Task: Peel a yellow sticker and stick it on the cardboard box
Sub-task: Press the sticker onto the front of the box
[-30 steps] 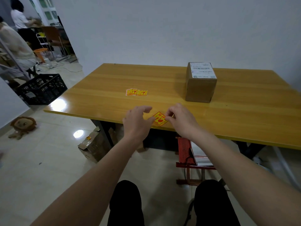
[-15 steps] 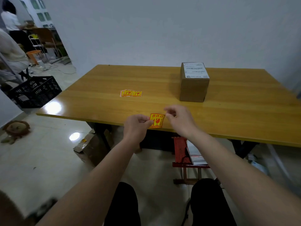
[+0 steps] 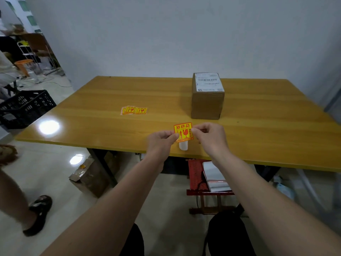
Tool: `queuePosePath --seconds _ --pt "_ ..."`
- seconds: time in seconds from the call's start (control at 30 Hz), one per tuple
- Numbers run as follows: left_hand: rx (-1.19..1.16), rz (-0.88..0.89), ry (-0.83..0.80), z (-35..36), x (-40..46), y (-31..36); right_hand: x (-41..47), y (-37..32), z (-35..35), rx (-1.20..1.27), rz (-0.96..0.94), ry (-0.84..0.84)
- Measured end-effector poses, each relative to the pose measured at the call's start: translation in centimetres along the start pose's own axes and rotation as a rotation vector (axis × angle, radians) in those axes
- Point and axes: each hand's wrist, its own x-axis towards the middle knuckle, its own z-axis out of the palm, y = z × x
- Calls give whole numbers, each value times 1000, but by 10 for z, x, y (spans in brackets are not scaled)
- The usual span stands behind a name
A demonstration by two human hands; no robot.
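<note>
A yellow sticker (image 3: 182, 131) with red print is held upright above the table's front edge, its face toward me. My left hand (image 3: 160, 142) pinches its left side and my right hand (image 3: 209, 138) pinches its right side. A curl of white backing paper (image 3: 183, 145) hangs below it. The cardboard box (image 3: 207, 100) with a white shipping label on top stands on the table behind my hands, apart from them.
A small pile of yellow stickers (image 3: 134, 110) lies on the wooden table (image 3: 267, 126) to the left. A black crate (image 3: 24, 108) sits on the floor at left. A person's leg and sandal (image 3: 36, 213) stand at lower left. A red stool (image 3: 206, 183) is under the table.
The sticker has been lifted off the table and turned upright between both hands. White backing now hangs beneath it. A person's leg has come into view at left.
</note>
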Motion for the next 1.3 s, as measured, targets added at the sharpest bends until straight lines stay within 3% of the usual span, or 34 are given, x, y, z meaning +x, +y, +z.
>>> queuePosePath --seconds 0.4,0.5,0.7,0.8,0.97,1.3 --pt "30 -14 -85 66 68 11 70 21 -47 53 -23 10" --pt "142 96 -58 78 87 19 91 26 -52 53 -27 49" --pt "644 438 125 90 118 29 127 34 -58 93 7 147" --pt "747 569 116 98 131 36 139 34 -56 41 13 195" --pt "787 611 38 106 148 38 155 34 -51 46 -4 169" --pt "744 635 107 113 156 32 162 38 -47 166 -12 153"
